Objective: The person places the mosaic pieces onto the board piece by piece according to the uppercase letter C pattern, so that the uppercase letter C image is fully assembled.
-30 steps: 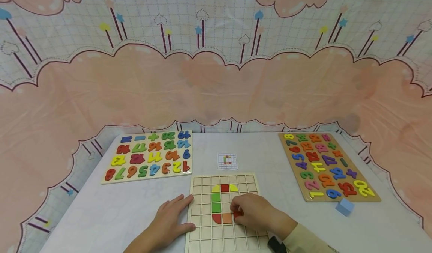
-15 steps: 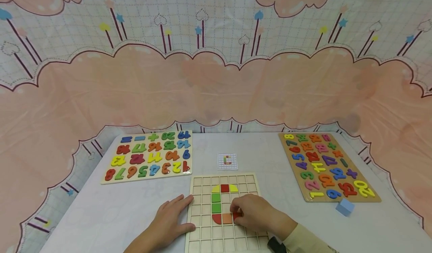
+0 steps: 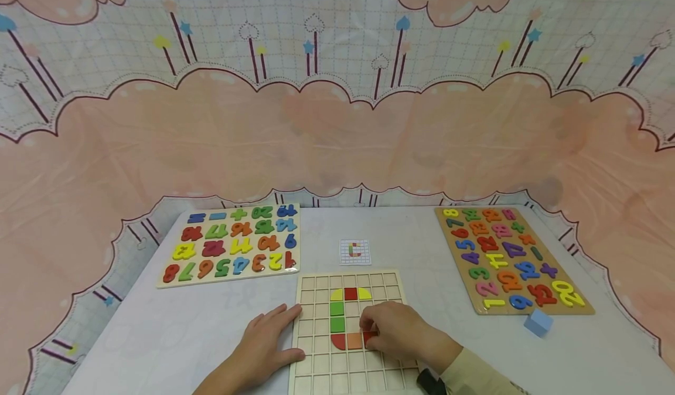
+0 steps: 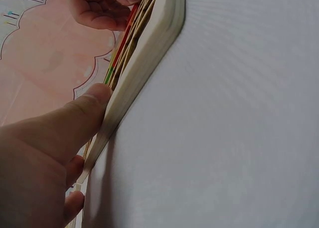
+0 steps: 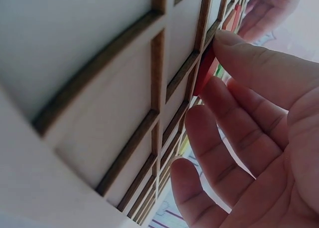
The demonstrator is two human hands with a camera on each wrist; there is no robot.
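Little has moved: right hand [image 3: 398, 327] remains over the grid board [image 3: 316, 360], fingers curled, pinching a red tile [image 3: 369, 336] beside the orange tile [image 3: 354, 340] at the near right end of the coloured figure. Left hand [image 3: 266, 348] lies flat, steadying the board's left edge. Risk, as judged: the tile seating crooked on a rib. Its axis cannot be read.

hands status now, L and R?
Left hand: open, flat on the table, fingers against the grid board edge.
Right hand: fingers pinching a red piece on the board.
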